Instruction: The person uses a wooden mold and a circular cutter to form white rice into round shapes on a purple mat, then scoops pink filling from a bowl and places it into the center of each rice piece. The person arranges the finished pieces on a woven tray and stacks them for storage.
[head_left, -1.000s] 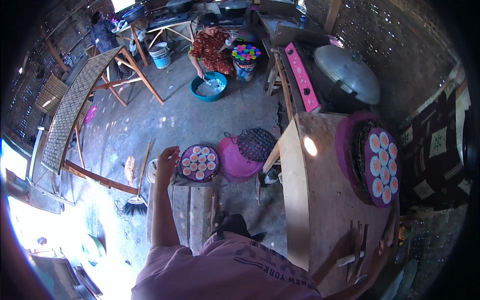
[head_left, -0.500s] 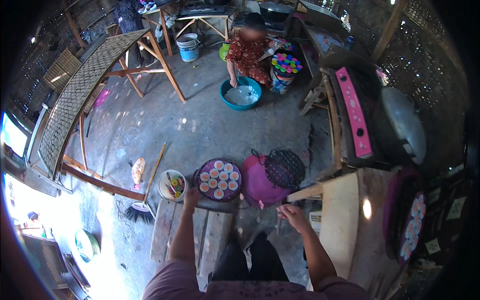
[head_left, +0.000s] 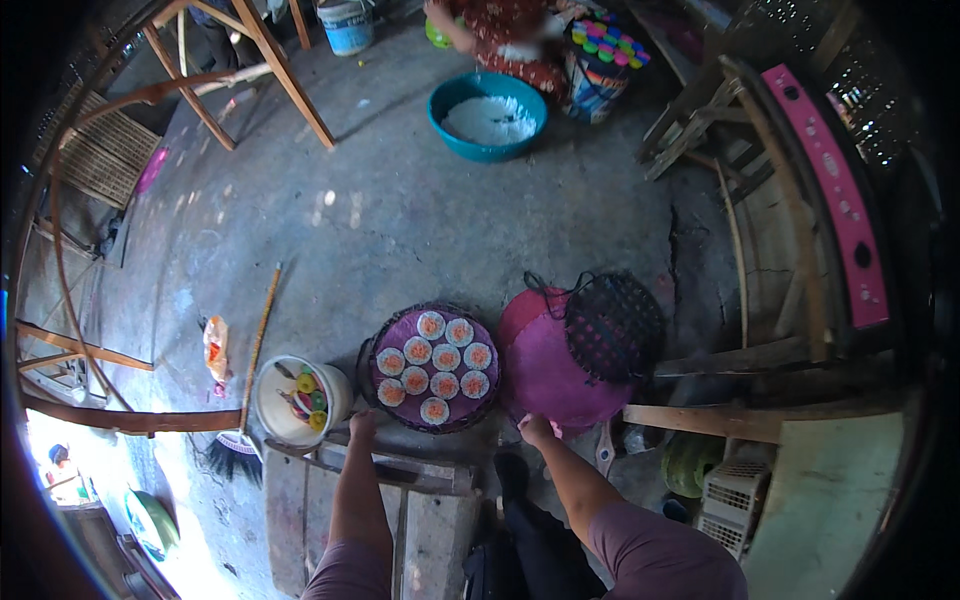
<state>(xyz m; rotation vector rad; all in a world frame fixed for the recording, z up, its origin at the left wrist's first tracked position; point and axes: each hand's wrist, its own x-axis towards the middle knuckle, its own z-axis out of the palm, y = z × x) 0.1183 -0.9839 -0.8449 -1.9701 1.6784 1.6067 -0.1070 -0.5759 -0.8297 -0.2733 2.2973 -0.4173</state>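
A round, dark-rimmed tray point(head_left: 406, 331) stands on the floor in front of me, with several round white cakes point(head_left: 445, 357) with orange topping on its purple lining. My left hand point(head_left: 363, 427) is low beside the tray's near left edge, between it and a white bucket point(head_left: 268, 398); its fingers are too small and dim to make out. To the right, my right hand point(head_left: 536, 428) looks closed at the near edge of a purple round tray point(head_left: 540, 350). What its fingers hold, if anything, is hidden. A black woven disc point(head_left: 615, 325) overlaps the purple tray.
Under my left forearm is a wooden bench point(head_left: 330, 510). A broom point(head_left: 262, 335) lies left of the bucket. Farther off, a person point(head_left: 515, 50) in patterned clothing sits behind a teal basin point(head_left: 488, 148) of white powder. Planks point(head_left: 715, 420) and a light crate point(head_left: 735, 500) stand right.
My view has tipped down and come closer to the trays. My right hand has moved to the purple tray's near edge. The other person's hand has left the basin.
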